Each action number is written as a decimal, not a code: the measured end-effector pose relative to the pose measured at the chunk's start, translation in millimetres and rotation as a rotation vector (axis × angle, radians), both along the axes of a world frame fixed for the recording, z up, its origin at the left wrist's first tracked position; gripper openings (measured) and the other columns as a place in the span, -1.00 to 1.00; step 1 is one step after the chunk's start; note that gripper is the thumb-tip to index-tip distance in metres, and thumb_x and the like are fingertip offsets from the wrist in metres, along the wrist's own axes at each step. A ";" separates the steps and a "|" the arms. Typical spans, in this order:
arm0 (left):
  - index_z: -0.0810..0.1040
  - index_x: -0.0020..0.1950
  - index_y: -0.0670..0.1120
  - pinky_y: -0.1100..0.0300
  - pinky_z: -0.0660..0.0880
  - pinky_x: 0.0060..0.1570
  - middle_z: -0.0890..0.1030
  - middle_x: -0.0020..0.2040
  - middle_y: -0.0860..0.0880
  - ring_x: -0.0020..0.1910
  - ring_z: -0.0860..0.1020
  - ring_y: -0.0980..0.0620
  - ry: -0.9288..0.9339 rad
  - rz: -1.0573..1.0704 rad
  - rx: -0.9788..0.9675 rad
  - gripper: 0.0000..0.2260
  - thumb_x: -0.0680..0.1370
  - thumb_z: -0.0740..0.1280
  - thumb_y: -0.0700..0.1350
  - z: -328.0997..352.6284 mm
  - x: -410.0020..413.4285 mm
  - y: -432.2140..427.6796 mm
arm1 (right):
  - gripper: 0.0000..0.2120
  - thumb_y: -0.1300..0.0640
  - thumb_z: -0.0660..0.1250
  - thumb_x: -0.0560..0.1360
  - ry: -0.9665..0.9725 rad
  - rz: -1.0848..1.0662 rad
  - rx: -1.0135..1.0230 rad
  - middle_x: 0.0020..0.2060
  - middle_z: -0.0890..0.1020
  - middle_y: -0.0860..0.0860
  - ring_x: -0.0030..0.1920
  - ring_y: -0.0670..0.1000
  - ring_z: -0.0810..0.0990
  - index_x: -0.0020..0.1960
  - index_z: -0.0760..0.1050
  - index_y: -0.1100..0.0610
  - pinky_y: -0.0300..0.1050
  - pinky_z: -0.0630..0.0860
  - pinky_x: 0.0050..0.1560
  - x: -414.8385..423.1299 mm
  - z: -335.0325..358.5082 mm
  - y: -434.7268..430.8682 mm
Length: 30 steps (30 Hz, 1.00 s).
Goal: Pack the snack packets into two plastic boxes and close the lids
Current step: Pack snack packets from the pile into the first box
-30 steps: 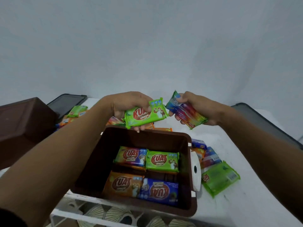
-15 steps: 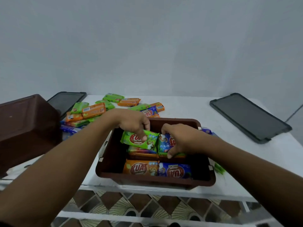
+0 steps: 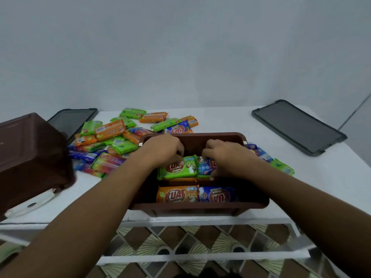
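Observation:
An open brown plastic box [image 3: 192,208] stands at the table's front edge. Both hands reach into it. My left hand [image 3: 163,150] presses on a green snack packet [image 3: 178,167] in the far row. My right hand [image 3: 226,157] holds down a blue packet [image 3: 205,167] beside it. An orange packet [image 3: 176,194] and another blue packet [image 3: 217,195] lie in the near row. A pile of loose packets [image 3: 112,135] lies on the table behind and left of the box. A few more packets [image 3: 281,165] lie to its right.
A second brown box [image 3: 30,153] stands tilted at the left, a white clip [image 3: 30,203] under it. Two dark grey lids lie flat: a left lid [image 3: 70,121] at the back left and a right lid [image 3: 297,127] at the back right. White wall behind; patterned floor below the table edge.
One second ago my hands held a green and a multicoloured packet above the box. They have come down into the box and now press the packets into the far row.

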<state>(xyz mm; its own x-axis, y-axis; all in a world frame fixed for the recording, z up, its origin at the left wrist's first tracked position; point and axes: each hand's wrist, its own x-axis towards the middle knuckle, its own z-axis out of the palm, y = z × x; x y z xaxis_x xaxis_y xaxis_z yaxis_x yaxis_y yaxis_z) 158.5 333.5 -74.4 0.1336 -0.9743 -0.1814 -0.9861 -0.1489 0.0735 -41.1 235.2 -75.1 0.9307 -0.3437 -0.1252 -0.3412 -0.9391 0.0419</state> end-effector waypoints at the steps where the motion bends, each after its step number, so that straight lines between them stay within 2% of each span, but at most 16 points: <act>1: 0.69 0.07 0.07 0.09 0.57 -0.09 0.68 -0.05 0.09 -0.07 0.60 0.04 -0.027 0.000 -0.011 -0.78 0.51 0.45 0.15 1.5 -1.5 0.2 | -0.38 -0.16 0.48 0.42 0.006 -0.007 -0.001 0.24 0.42 -0.01 0.20 0.01 0.47 0.40 0.38 -0.03 -0.09 0.51 0.05 -0.6 0.1 0.2; 3: 0.65 0.04 0.07 0.08 0.57 -0.12 0.66 -0.08 0.09 -0.10 0.59 0.04 -0.021 0.001 -0.009 -0.76 0.49 0.47 0.18 3.2 -3.3 1.8 | -0.36 -0.21 0.47 0.40 0.034 -0.020 0.017 0.24 0.42 -0.04 0.19 -0.01 0.45 0.39 0.37 -0.05 -0.11 0.49 0.02 -1.7 -0.4 0.0; 5: 0.59 0.05 0.08 0.05 0.57 -0.12 0.61 -0.06 0.07 -0.09 0.58 0.01 0.022 -0.012 0.067 -0.66 0.42 0.51 0.24 4.4 -3.7 5.5 | -0.35 -0.21 0.48 0.38 0.059 -0.024 0.040 0.23 0.43 -0.06 0.18 -0.03 0.45 0.37 0.36 -0.06 -0.13 0.48 -0.02 -0.8 -1.2 -1.0; 7: 0.53 0.17 0.09 0.01 0.56 -0.03 0.53 0.06 0.06 0.01 0.53 0.00 0.036 -0.048 0.177 -0.50 0.35 0.55 0.27 4.4 -2.7 10.4 | -0.40 -0.15 0.48 0.41 0.058 -0.032 0.067 0.24 0.44 -0.06 0.18 -0.04 0.47 0.37 0.37 -0.05 -0.12 0.51 0.02 1.8 -2.5 -2.7; 9: 0.48 0.27 0.10 -0.02 0.55 0.03 0.45 0.15 0.07 0.09 0.50 0.00 0.017 -0.075 0.206 -0.43 0.35 0.56 0.22 2.0 -1.8 15.6 | -0.45 -0.09 0.48 0.44 0.046 -0.035 0.077 0.24 0.46 -0.06 0.18 -0.02 0.49 0.38 0.40 -0.04 -0.07 0.55 0.11 3.9 -3.6 -4.4; 11: 0.51 0.28 0.10 -0.03 0.54 0.04 0.42 0.17 0.07 0.13 0.48 -0.01 -0.025 -0.097 0.133 -0.51 0.40 0.56 0.14 -2.2 -1.4 18.9 | -0.47 -0.06 0.46 0.47 0.049 -0.028 0.073 0.27 0.48 -0.06 0.22 -0.01 0.50 0.40 0.43 -0.05 -0.05 0.55 0.16 5.1 -4.7 -6.0; 14: 0.59 0.15 0.10 -0.02 0.54 0.00 0.44 0.12 0.08 0.15 0.43 0.02 -0.093 -0.168 0.038 -0.69 0.45 0.54 0.06 -5.8 -2.5 18.2 | -0.51 -0.03 0.43 0.51 0.056 0.004 0.060 0.32 0.49 -0.08 0.28 -0.01 0.50 0.42 0.46 -0.07 -0.06 0.53 0.21 6.0 -5.0 -7.4; 17: 0.54 -0.02 0.11 -0.01 0.56 -0.07 0.49 0.02 0.10 0.04 0.50 0.01 -0.042 -0.120 0.071 -0.77 0.44 0.55 0.00 -8.1 -2.2 15.7 | -0.53 -0.03 0.43 0.52 0.042 0.037 0.041 0.32 0.52 -0.10 0.29 -0.03 0.51 0.42 0.48 -0.07 -0.09 0.51 0.21 6.0 -4.8 -7.4; 22: 0.44 -0.25 0.08 0.04 0.55 -0.24 0.55 -0.18 0.05 -0.19 0.56 -0.03 -0.007 -0.057 0.099 -0.75 0.47 0.49 -0.09 -14.3 -4.9 13.2 | -0.54 -0.07 0.40 0.55 0.038 0.090 -0.013 0.33 0.54 -0.10 0.30 -0.03 0.51 0.43 0.48 -0.07 -0.09 0.48 0.20 3.7 -3.9 -5.4; 26: 0.47 -0.25 0.04 0.15 0.41 -0.33 0.56 -0.26 0.06 -0.25 0.54 0.05 0.052 -0.043 0.115 -0.78 0.50 0.46 -0.16 -12.9 -7.4 12.8 | -0.54 -0.11 0.37 0.55 0.035 0.104 -0.060 0.36 0.50 -0.11 0.34 -0.03 0.46 0.43 0.47 -0.09 -0.07 0.40 0.22 1.5 -2.6 -5.2; 28: 0.53 -0.24 0.03 0.14 0.46 -0.30 0.60 -0.27 0.08 -0.25 0.56 0.11 0.128 -0.042 0.120 -0.81 0.51 0.46 -0.17 -9.6 -4.9 14.5 | -0.52 -0.18 0.38 0.52 0.025 0.054 0.012 0.34 0.51 -0.13 0.32 -0.05 0.46 0.41 0.49 -0.10 -0.07 0.41 0.24 2.2 -1.5 -6.3; 30: 0.61 -0.16 0.03 0.12 0.55 -0.17 0.66 -0.20 0.09 -0.19 0.60 0.13 0.232 -0.053 0.071 -0.89 0.52 0.46 -0.16 -2.9 -3.4 16.5 | -0.52 -0.21 0.39 0.51 -0.046 0.004 0.147 0.28 0.54 -0.13 0.26 -0.07 0.49 0.38 0.53 -0.09 -0.09 0.47 0.22 2.4 -0.8 -8.7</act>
